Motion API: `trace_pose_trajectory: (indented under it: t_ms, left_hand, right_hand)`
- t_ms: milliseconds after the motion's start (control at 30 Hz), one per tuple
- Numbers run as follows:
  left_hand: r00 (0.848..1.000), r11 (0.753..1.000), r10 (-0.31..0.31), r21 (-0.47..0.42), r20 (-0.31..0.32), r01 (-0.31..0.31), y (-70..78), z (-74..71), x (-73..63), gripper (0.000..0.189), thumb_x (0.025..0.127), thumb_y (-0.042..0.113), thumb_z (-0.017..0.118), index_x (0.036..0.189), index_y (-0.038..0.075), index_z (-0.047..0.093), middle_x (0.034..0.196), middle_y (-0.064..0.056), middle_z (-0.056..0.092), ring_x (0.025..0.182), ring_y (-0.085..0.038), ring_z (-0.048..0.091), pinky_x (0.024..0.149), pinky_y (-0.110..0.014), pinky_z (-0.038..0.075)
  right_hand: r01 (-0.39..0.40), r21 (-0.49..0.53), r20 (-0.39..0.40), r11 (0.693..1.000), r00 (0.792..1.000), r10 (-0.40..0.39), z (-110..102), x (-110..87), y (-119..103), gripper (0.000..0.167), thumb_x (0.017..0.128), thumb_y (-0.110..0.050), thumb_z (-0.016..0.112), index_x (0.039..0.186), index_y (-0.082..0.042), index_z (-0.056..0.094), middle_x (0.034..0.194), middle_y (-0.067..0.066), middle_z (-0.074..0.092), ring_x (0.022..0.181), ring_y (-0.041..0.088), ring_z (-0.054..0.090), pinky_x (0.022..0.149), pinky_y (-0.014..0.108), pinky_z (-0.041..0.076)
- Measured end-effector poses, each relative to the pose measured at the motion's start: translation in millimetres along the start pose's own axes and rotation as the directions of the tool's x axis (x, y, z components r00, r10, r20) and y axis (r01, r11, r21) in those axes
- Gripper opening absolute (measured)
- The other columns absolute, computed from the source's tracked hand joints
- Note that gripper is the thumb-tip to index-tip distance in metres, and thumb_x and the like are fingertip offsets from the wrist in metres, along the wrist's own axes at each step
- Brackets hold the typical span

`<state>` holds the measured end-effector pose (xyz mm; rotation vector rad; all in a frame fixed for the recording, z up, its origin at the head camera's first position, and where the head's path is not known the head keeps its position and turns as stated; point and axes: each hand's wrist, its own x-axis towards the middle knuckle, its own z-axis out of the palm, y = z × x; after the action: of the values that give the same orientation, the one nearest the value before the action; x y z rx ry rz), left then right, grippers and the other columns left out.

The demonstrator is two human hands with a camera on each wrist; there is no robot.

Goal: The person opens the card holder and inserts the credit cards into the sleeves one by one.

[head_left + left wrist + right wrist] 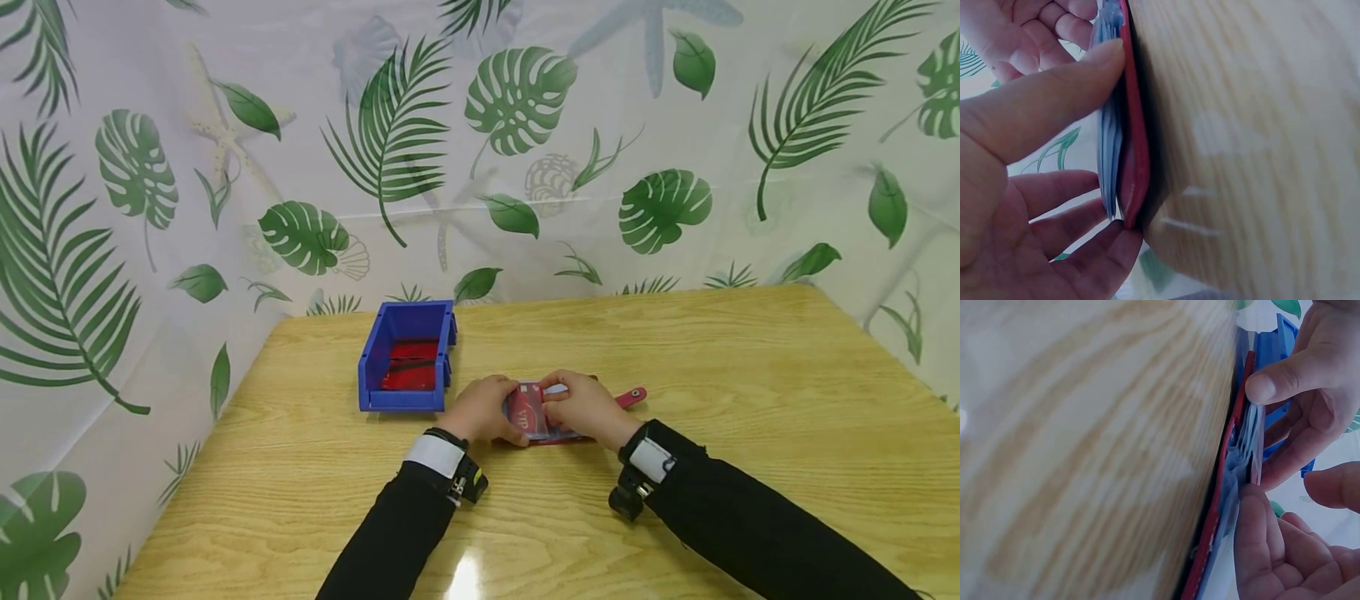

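A red card holder (1138,169) with a stack of clear plastic sleeves (1109,144) lies open on the wooden table. On its left half a red card marked VIP (527,410) lies face up. My left hand (487,410) grips that half, with the thumb at the near edge and the fingers at the far edge. My right hand (583,408) reaches in from the right, its bent fingers touching the card's right end. In the right wrist view the right thumb (1335,486) stands apart from those fingers. A strap with a snap (632,397) sticks out beyond the right hand.
Behind and left of the hands stands a blue plastic bin (401,400) with flat red items (411,375) inside. The wooden table (720,358) reaches back to a leaf-patterned cloth (525,167). Each wrist carries a small strapped camera (625,498).
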<state>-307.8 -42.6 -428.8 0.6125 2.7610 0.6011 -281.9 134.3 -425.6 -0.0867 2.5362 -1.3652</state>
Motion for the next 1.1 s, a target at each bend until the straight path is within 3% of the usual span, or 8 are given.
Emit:
trace_pose_trajectory:
  t_ms: [233,367,533,600,700,933,1000,1100]
  left_hand:
    - [1.0,1.0,-0.024,-0.007,-0.013,0.024,3.4,-0.2,-2.0,0.086,0.066,0.027,0.091,0.14,0.008,0.053,0.14,-0.01,0.051,0.123,-0.028,0.05,0.103,-0.039,0.04]
    - [0.999,0.999,-0.037,-0.006,-0.013,0.037,5.6,-0.5,-2.3,0.086,0.066,0.028,0.091,0.14,0.008,0.053,0.139,-0.01,0.051,0.122,-0.027,0.051,0.102,-0.038,0.041]
    - [0.999,0.999,-0.052,0.0,-0.004,0.052,7.1,-0.3,-3.7,0.086,0.069,0.031,0.09,0.142,0.009,0.051,0.142,-0.009,0.049,0.124,-0.026,0.05,0.103,-0.037,0.041]
    - [0.999,0.999,-0.05,-0.002,0.0,0.05,6.9,0.1,-4.5,0.086,0.069,0.032,0.089,0.142,0.009,0.05,0.142,-0.009,0.049,0.125,-0.027,0.049,0.103,-0.038,0.04]
    - [0.999,0.999,-0.033,-0.006,0.008,0.033,7.0,-0.3,-5.5,0.085,0.07,0.031,0.089,0.142,0.008,0.05,0.142,-0.01,0.049,0.126,-0.028,0.048,0.104,-0.038,0.04]
    - [0.999,0.998,-0.039,-0.045,0.024,0.04,4.0,-0.6,-5.3,0.084,0.071,0.026,0.089,0.143,0.008,0.05,0.143,-0.011,0.047,0.128,-0.028,0.047,0.104,-0.038,0.04]
    - [0.998,0.998,-0.049,-0.044,0.026,0.051,4.0,-0.4,-4.8,0.084,0.071,0.026,0.089,0.143,0.009,0.049,0.146,-0.012,0.045,0.131,-0.029,0.045,0.105,-0.039,0.038]
    - [0.998,0.997,-0.055,-0.046,0.026,0.056,5.4,-0.4,-4.5,0.083,0.072,0.026,0.088,0.143,0.01,0.049,0.149,-0.013,0.042,0.134,-0.031,0.042,0.107,-0.04,0.037]
  right_hand:
    - [-0.001,0.017,0.042,1.0,0.999,0.0,-1.6,-1.6,-3.9,0.043,0.093,-0.012,0.059,0.132,0.002,0.05,0.126,0.024,0.06,0.088,0.021,0.067,0.075,0.035,0.056]
    - [0.021,0.001,0.071,1.0,0.997,-0.021,-3.9,-4.6,-5.3,0.043,0.095,-0.012,0.057,0.134,0.004,0.048,0.129,0.027,0.057,0.097,0.026,0.067,0.078,0.037,0.056]
    - [0.098,-0.182,0.057,0.978,0.994,-0.089,-5.1,-6.0,-3.7,0.035,0.092,-0.012,0.062,0.123,0.004,0.055,0.123,0.025,0.061,0.111,0.034,0.061,0.086,0.042,0.052]
    - [0.145,-0.311,0.053,0.939,0.989,-0.135,-4.4,-5.8,-3.3,0.033,0.089,-0.014,0.066,0.117,0.003,0.059,0.117,0.021,0.065,0.109,0.033,0.062,0.087,0.043,0.051]
    - [0.213,-0.471,0.075,0.856,0.977,-0.201,-3.2,-5.0,-2.0,0.037,0.086,-0.014,0.071,0.118,0.002,0.061,0.113,0.017,0.067,0.103,0.03,0.064,0.084,0.042,0.051]
    - [0.319,-0.665,0.155,0.676,0.944,-0.292,-1.5,-2.4,0.6,0.055,0.08,-0.029,0.081,0.123,0.001,0.065,0.118,0.019,0.065,0.11,0.036,0.06,0.094,0.047,0.047]
    - [0.328,-0.685,0.169,0.65,0.94,-0.296,-2.2,-1.8,2.2,0.06,0.077,-0.034,0.083,0.124,-0.001,0.065,0.118,0.017,0.066,0.109,0.036,0.061,0.096,0.048,0.046]
    - [0.328,-0.693,0.173,0.642,0.94,-0.294,-4.5,-0.5,4.6,0.062,0.075,-0.036,0.084,0.124,-0.003,0.066,0.113,0.014,0.069,0.105,0.034,0.062,0.094,0.048,0.047]
